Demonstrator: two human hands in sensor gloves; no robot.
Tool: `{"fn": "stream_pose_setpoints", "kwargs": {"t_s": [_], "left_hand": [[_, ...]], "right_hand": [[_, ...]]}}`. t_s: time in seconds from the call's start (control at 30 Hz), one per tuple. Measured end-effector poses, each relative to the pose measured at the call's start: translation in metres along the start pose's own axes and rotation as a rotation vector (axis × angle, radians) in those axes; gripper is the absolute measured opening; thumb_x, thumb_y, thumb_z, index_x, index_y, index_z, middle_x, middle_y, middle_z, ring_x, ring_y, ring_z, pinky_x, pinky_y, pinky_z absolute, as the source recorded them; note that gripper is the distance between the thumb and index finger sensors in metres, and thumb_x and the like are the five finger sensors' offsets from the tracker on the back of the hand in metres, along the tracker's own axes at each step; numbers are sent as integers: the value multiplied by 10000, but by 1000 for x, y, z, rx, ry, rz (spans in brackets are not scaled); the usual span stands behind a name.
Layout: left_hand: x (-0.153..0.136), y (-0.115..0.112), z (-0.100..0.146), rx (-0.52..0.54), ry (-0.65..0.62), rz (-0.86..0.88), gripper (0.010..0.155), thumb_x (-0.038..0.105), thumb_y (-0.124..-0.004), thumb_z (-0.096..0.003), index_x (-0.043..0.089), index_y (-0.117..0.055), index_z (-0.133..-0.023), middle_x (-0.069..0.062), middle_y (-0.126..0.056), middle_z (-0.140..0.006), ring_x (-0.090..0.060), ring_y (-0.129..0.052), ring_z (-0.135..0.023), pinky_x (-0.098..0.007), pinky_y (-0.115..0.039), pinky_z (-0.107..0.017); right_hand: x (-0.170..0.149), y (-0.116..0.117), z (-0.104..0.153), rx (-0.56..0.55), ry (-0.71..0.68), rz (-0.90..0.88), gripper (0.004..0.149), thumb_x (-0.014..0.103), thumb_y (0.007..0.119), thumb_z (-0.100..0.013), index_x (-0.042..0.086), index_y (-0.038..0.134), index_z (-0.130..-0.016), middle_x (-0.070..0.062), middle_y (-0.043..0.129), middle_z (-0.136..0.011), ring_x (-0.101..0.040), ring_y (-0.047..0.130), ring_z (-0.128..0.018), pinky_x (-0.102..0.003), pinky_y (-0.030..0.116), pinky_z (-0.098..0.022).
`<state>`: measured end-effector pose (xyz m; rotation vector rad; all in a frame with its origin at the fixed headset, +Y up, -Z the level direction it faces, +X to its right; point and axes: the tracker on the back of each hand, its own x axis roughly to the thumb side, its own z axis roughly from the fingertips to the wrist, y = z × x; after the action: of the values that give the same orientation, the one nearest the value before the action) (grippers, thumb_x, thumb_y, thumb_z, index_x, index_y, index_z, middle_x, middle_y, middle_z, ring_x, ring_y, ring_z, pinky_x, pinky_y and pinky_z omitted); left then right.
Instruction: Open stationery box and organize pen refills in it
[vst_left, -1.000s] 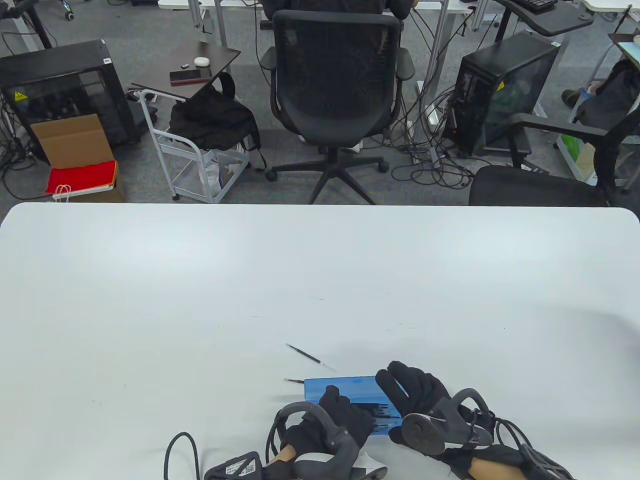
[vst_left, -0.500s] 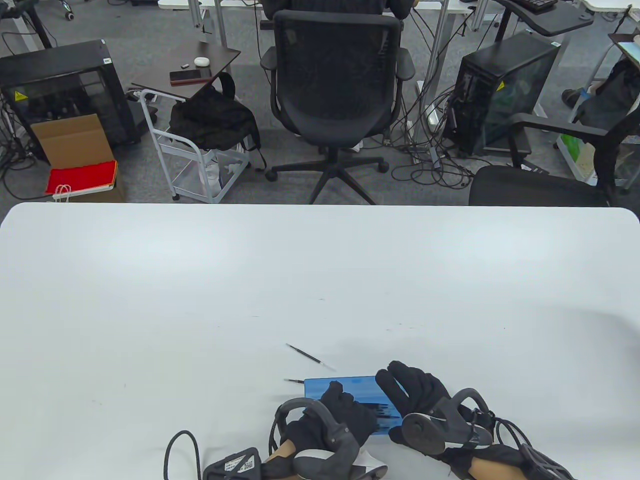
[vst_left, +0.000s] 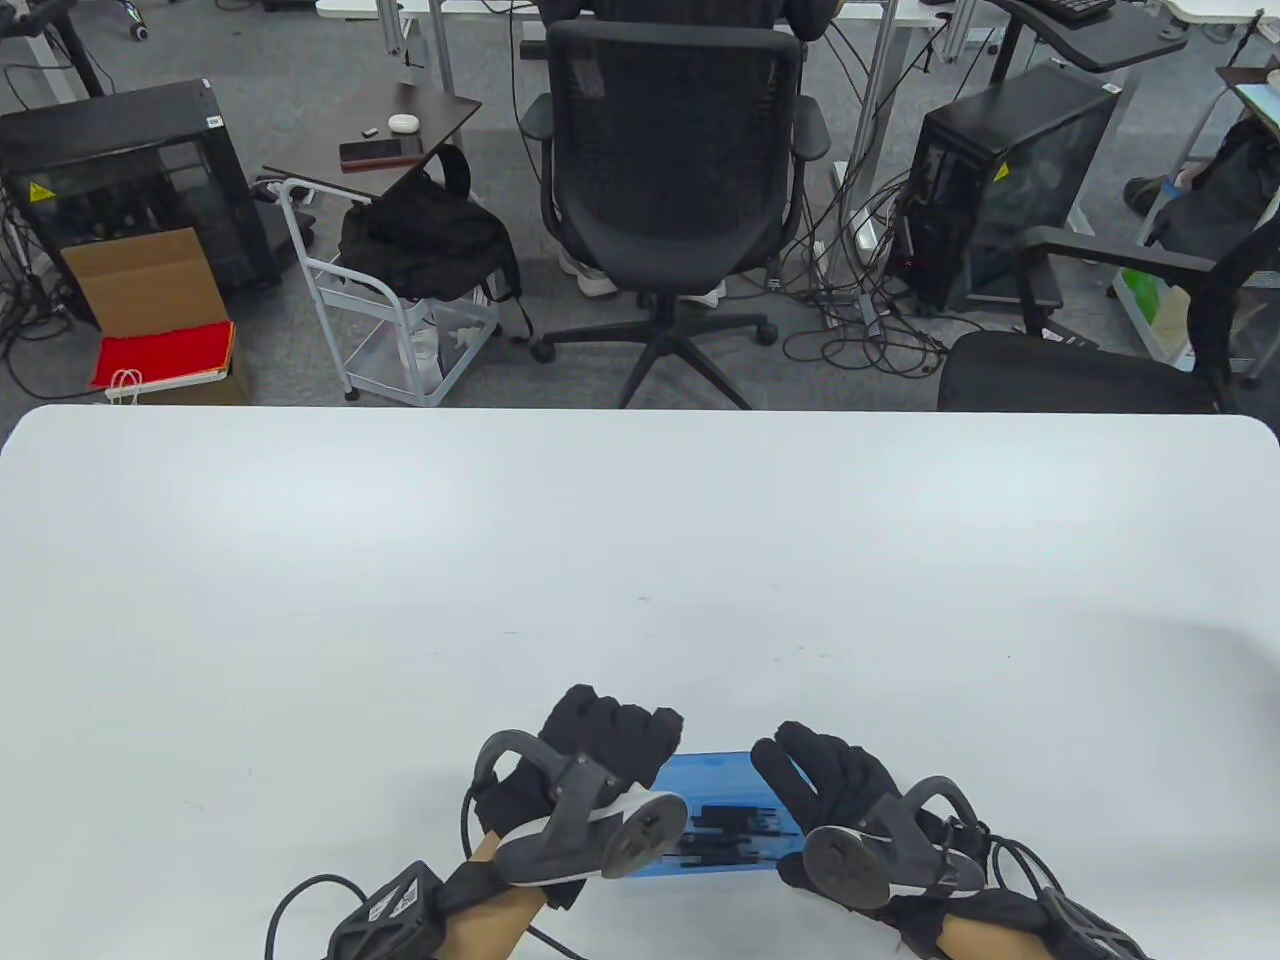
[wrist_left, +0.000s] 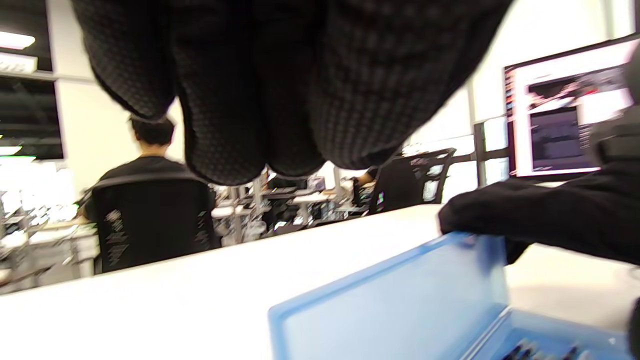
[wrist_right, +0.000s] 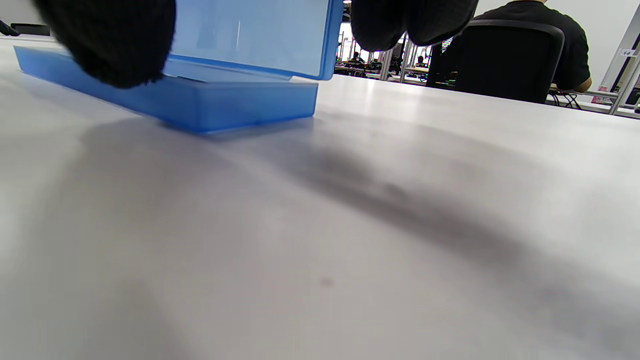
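Observation:
The blue stationery box (vst_left: 715, 790) lies near the table's front edge with its lid (wrist_left: 400, 305) standing up. Dark pen refills (vst_left: 735, 830) lie in its tray. My right hand (vst_left: 820, 775) grips the box's right end: its thumb (wrist_right: 105, 45) sits in front of the base (wrist_right: 215, 100), and its fingers (wrist_right: 410, 17) reach over the lid's top edge. My left hand (vst_left: 620, 725) hovers with curled fingers (wrist_left: 250, 90) over the table just left of and beyond the box. It covers the spot where two loose refills lay, and they are hidden.
The white table (vst_left: 640, 540) stretches wide beyond the box. Past its far edge stand a black office chair (vst_left: 675, 150) and a second chair (vst_left: 1080, 370). A glove cable (vst_left: 300, 900) trails at the front left.
My left hand left the box's left end and moved forward and left over the two loose refills, hiding them. The right hand and box stayed put.

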<state>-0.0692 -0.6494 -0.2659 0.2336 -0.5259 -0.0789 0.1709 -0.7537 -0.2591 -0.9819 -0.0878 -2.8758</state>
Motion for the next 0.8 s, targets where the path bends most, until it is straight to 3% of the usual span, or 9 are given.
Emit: {"fn": "stream_pose_setpoints", "kwargs": {"t_s": [0.3, 0.57, 0.8], "left_hand": [[-35, -45, -14, -185, 92, 4, 490, 326, -978, -423, 295, -861, -897, 44, -957, -885, -240, -1013, -810, -558, -756, -732], [-35, -82, -24, -265, -3, 3, 479, 318, -996, -400, 294, -892, -867, 50, -982, -854, -220, -1034, -785, -550, -774, -721], [-32, -95, -28, -279, -71, -7, 473, 310, -997, -400, 291, -895, -861, 52, -985, -850, -215, -1038, -780, -543, -779, -721]], "right_hand": [[0, 0, 0, 1, 0, -2, 1099, 574, 766, -482, 187, -29, -1133, -276, 104, -1224, -524, 500, -1085, -637, 524, -796], [0, 0, 0, 1, -2, -3, 1099, 573, 767, -482, 185, -30, -1133, -276, 103, -1223, -523, 500, -1086, -637, 523, -796], [0, 0, 0, 2, -3, -5, 1098, 572, 767, -482, 186, -28, -1134, -277, 103, -1223, -523, 499, -1086, -636, 523, -797]]}}
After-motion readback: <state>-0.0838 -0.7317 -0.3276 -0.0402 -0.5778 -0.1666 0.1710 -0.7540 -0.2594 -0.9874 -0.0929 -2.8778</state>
